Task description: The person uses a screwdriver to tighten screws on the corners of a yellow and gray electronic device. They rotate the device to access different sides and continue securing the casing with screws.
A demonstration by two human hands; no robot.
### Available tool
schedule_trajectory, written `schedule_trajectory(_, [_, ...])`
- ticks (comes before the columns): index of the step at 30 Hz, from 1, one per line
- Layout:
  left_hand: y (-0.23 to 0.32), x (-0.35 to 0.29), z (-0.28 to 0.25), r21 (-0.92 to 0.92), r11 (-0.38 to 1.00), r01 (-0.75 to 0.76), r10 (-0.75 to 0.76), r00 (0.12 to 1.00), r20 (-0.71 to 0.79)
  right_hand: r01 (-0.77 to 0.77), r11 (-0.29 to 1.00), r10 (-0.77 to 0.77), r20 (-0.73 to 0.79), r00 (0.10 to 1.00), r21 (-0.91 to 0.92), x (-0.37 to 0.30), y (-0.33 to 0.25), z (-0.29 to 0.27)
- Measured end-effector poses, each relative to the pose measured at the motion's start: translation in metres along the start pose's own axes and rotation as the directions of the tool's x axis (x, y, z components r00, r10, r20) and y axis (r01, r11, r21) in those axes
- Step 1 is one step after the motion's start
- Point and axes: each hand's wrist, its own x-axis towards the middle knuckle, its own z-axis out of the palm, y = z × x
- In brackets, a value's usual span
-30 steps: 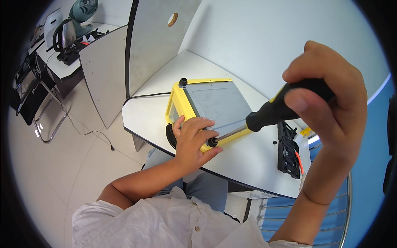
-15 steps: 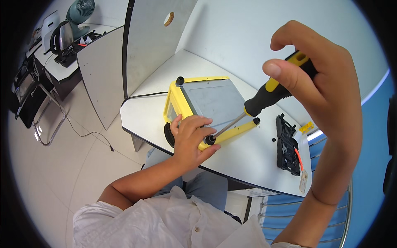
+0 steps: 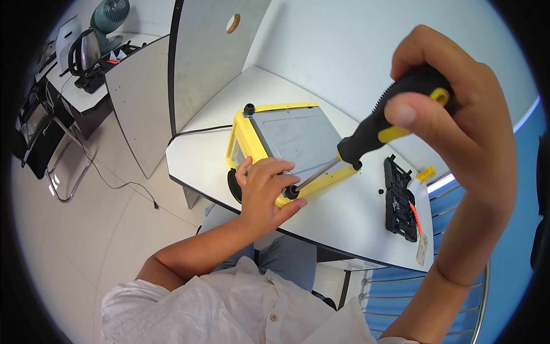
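My right hand (image 3: 452, 109) is closed round the black-and-yellow handle of a screwdriver (image 3: 366, 135), thumb along its side. The metal shaft slants down to the left, and its tip sits in a black rubber foot (image 3: 291, 192) at the near corner of a yellow box-shaped device (image 3: 250, 137). A grey panel (image 3: 301, 135) faces up on that device. My left hand (image 3: 266, 189) grips the near corner beside the foot, its fingers bent over the edge and the thumb on the near side. Another black foot (image 3: 249, 109) stands at the far left corner.
On the right of the white table (image 3: 338, 229) lies an opened black tool case (image 3: 398, 200) with an orange strap. A small black piece (image 3: 381, 191) and a yellow bit holder (image 3: 425, 174) are near it. A grey partition (image 3: 212, 57) rises behind; a black cable (image 3: 200, 132) runs leftward.
The screwdriver handle has turned, and its yellow inlays face another way. My right hand has shifted slightly to the right. My left hand stays on the corner.
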Motion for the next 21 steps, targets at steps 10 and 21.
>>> schedule_trajectory(10, [0.028, 0.092, -0.042, -0.567, 0.823, 0.018, -0.056, 0.997, -0.051, 0.120, 0.961, -0.126, 0.006, 0.992, 0.248, 0.010, 0.007, 0.013])
schedule_trajectory(21, [0.055, 0.140, -0.043, -0.672, 0.696, 0.253, 0.005, 0.934, 0.356, 0.165, 0.971, -0.170, 0.013, 0.985, 0.171, 0.004, 0.007, 0.012])
